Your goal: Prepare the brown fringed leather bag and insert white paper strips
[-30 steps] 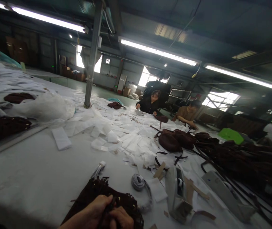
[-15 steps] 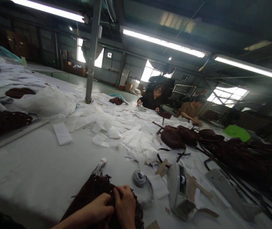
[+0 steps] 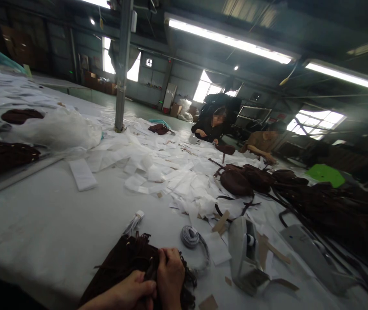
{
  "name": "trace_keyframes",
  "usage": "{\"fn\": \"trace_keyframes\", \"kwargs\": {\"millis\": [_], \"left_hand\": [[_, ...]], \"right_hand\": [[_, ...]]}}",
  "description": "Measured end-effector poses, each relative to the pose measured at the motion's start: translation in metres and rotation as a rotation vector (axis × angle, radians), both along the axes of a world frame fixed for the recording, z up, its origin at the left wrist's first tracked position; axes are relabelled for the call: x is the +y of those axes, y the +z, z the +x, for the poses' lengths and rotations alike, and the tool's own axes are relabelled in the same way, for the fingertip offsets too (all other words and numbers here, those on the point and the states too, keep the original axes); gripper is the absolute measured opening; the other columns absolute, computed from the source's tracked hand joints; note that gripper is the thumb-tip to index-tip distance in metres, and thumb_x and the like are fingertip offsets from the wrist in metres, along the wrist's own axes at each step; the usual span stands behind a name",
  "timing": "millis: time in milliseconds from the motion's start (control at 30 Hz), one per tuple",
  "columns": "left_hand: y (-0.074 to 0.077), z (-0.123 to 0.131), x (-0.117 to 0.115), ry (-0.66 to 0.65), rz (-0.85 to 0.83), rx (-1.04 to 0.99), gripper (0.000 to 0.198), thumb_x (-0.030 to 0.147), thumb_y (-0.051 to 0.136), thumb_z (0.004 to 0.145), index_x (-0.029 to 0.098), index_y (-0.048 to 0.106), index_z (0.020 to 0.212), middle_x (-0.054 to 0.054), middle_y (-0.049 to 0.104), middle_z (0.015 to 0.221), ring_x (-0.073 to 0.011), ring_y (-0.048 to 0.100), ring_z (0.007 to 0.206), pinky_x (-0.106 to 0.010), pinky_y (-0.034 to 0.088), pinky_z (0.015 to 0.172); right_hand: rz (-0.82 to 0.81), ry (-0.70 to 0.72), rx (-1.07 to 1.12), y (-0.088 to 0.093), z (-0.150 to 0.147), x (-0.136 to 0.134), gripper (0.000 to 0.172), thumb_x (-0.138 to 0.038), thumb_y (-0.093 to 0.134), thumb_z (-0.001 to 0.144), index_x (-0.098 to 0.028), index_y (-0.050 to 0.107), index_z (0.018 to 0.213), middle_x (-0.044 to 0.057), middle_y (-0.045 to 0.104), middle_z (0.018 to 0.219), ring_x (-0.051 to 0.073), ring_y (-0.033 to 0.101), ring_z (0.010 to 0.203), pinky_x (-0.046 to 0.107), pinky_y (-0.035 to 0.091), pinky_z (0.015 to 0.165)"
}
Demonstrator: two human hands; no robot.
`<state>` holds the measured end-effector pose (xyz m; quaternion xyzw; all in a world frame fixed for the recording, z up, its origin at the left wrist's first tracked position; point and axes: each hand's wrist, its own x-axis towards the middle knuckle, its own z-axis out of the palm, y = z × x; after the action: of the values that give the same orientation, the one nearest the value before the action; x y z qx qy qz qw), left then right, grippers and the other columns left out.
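Note:
A dark brown fringed bag (image 3: 119, 260) lies at the table's near edge, its fringe hanging out on the right side. My left hand (image 3: 136, 287) is closed, thumb on top, around a dark brown piece of the bag that looks like a strap. Just to its right, my right hand (image 3: 171, 272) has its fingers curled down onto the same bag; the fingertips are partly hidden. Beyond the bag lies a bundle of white ties or tags (image 3: 135, 221). A coiled grey tape (image 3: 190, 237) rests to the right of my right hand.
Two grey tape dispensers (image 3: 247, 258) (image 3: 313, 254) stand at the right. Brown bags and straps (image 3: 237, 182) are heaped behind them. White paper scraps (image 3: 174, 181) cover the table's middle, around a metal post (image 3: 121, 86). Two people (image 3: 214, 127) (image 3: 261, 144) work across the table.
My left hand has drawn slightly down and away from my right hand, showing the dark piece between them. The view has shifted slightly. The person in black has lowered a hand.

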<state>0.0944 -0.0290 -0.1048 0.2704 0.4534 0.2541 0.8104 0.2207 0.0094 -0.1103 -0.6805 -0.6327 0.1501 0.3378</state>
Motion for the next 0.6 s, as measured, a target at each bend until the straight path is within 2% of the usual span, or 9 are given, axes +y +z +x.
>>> {"fn": "trace_keyframes", "kwargs": {"millis": [67,167,233,300,400,467,533,600], "left_hand": [[0.004,0.000,0.000,0.030,-0.033,-0.039,0.039,0.052,0.070,0.067,0.015,0.060,0.076,-0.004,0.068,0.062,-0.0137,0.065,0.052,-0.020,0.049,0.050],[0.013,-0.002,0.003,0.108,-0.100,-0.108,0.057,0.065,0.070,0.062,0.015,0.059,0.087,-0.008,0.071,0.075,-0.0175,0.068,0.061,-0.027,0.053,0.058],[0.017,-0.005,0.006,0.131,-0.148,-0.135,0.065,0.072,0.065,0.062,0.013,0.058,0.091,-0.009,0.070,0.076,-0.0194,0.068,0.060,-0.028,0.054,0.058],[0.017,-0.007,0.008,0.109,-0.173,-0.161,0.069,0.077,0.056,0.066,0.013,0.059,0.092,-0.010,0.069,0.076,-0.0192,0.067,0.058,-0.028,0.053,0.056],[0.016,-0.010,0.012,0.035,-0.156,-0.234,0.067,0.075,0.052,0.069,0.013,0.061,0.091,-0.008,0.067,0.074,-0.0170,0.065,0.057,-0.027,0.052,0.055],[0.016,-0.012,0.015,-0.077,-0.079,-0.212,0.065,0.074,0.053,0.068,0.012,0.062,0.082,-0.006,0.064,0.069,-0.0142,0.061,0.055,-0.024,0.050,0.054],[0.019,-0.016,0.020,-0.198,0.043,-0.107,0.064,0.075,0.052,0.066,0.012,0.063,0.072,-0.004,0.061,0.062,-0.0119,0.057,0.050,-0.022,0.046,0.049],[0.022,-0.022,0.027,-0.266,0.163,0.039,0.063,0.076,0.053,0.067,0.013,0.061,0.065,-0.002,0.058,0.055,-0.0105,0.052,0.043,-0.021,0.041,0.042]], "right_hand": [[0.031,-0.009,0.048,0.004,0.002,0.004,0.030,-0.035,0.045,0.089,-0.022,0.067,0.073,0.004,0.066,0.073,0.019,0.064,0.066,0.028,0.044,0.064],[0.093,-0.045,0.141,0.011,0.008,0.000,0.040,-0.046,0.040,0.090,-0.019,0.067,0.077,0.007,0.069,0.075,0.019,0.065,0.070,0.027,0.048,0.066],[0.074,-0.114,0.287,0.011,0.012,-0.011,0.049,-0.056,0.039,0.089,-0.018,0.067,0.075,0.007,0.070,0.069,0.019,0.064,0.062,0.025,0.048,0.056],[-0.037,-0.179,0.473,0.005,0.012,-0.028,0.056,-0.064,0.040,0.085,-0.018,0.067,0.069,0.005,0.066,0.054,0.017,0.058,0.046,0.025,0.042,0.042],[-0.251,-0.165,0.678,-0.006,0.005,-0.050,0.060,-0.074,0.046,0.076,-0.019,0.061,0.059,0.000,0.052,0.036,0.012,0.044,0.028,0.022,0.027,0.030],[-0.377,-0.101,0.783,-0.011,-0.002,-0.055,0.062,-0.078,0.048,0.070,-0.019,0.055,0.054,-0.004,0.045,0.031,0.009,0.037,0.023,0.019,0.021,0.027],[-0.495,-0.029,0.861,-0.011,-0.010,-0.053,0.065,-0.082,0.046,0.068,-0.019,0.050,0.050,-0.005,0.040,0.029,0.007,0.034,0.022,0.017,0.018,0.026],[-0.551,0.029,0.911,-0.007,-0.016,-0.046,0.067,-0.083,0.045,0.066,-0.018,0.051,0.050,-0.004,0.041,0.030,0.006,0.035,0.023,0.016,0.018,0.026]]}}
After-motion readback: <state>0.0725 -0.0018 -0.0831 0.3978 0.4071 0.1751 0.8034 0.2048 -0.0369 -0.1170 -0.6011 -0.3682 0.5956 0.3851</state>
